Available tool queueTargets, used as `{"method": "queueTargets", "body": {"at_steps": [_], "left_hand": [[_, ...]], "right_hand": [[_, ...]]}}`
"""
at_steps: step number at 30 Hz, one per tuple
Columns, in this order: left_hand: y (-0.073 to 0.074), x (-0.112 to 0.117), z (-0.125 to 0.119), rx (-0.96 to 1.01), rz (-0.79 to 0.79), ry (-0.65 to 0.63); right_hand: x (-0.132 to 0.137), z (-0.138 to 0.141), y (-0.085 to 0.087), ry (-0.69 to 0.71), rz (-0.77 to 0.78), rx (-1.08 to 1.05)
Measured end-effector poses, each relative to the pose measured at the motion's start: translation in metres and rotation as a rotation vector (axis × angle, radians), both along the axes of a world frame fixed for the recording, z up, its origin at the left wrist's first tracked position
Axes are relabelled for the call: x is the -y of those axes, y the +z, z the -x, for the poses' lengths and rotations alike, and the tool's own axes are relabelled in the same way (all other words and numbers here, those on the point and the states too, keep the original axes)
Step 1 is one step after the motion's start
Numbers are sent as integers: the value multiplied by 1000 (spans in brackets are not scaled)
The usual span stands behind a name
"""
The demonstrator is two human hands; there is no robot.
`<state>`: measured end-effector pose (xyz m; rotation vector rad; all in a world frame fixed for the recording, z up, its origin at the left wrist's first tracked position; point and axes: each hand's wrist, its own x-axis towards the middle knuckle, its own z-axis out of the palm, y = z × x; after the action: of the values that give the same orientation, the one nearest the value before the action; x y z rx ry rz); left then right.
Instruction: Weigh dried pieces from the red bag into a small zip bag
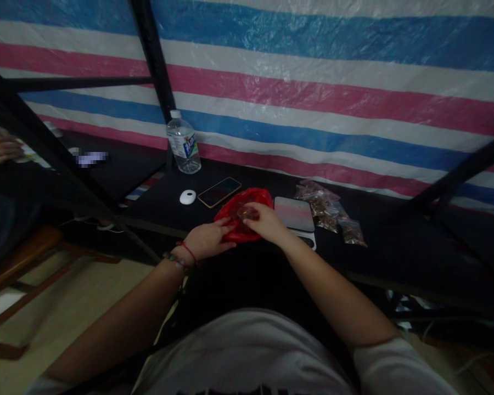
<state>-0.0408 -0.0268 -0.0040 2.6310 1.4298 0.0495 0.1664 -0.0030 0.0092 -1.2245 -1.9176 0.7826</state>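
A red plastic bag (264,198) lies with its mouth spread at the front of the black table, dark contents inside. My left hand (206,240) rests against its left rim, fingers stretched out and apart, a red cord and beads on the wrist. Over the bag's mouth, my right hand (263,219) pinches a small clear plastic cup (246,212), whose exact shape is hard to make out. Just right of this hand stands a digital scale (294,214) with a flat silver plate. Beyond the scale are several small clear bags (321,206) filled with brownish bits.
A phone (219,192) and a white oval case (187,197) lie left of the red bag. Behind them stands a clear labelled bottle (184,144). Black metal posts (152,55) and a striped sheet (313,82) border the table. Another person's hand (0,151) shows at far left.
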Motion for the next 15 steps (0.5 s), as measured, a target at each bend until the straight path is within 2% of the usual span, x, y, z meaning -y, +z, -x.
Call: {"method": "queueTargets", "body": {"at_steps": [5, 7, 9, 12, 15], "left_hand": [[8, -6, 8, 102, 65, -47], [17, -11, 13, 213, 91, -83], [28, -17, 16, 298, 119, -64], [41, -27, 11, 253, 128, 23], [40, -37, -3, 135, 62, 27]], "right_hand": [[-9, 13, -9, -53, -42, 121], [-6, 14, -12, -94, -43, 92], [-1, 15, -15, -125, -65, 44], [5, 16, -18, -113, -96, 27], [9, 17, -22, -89, -82, 44]]}}
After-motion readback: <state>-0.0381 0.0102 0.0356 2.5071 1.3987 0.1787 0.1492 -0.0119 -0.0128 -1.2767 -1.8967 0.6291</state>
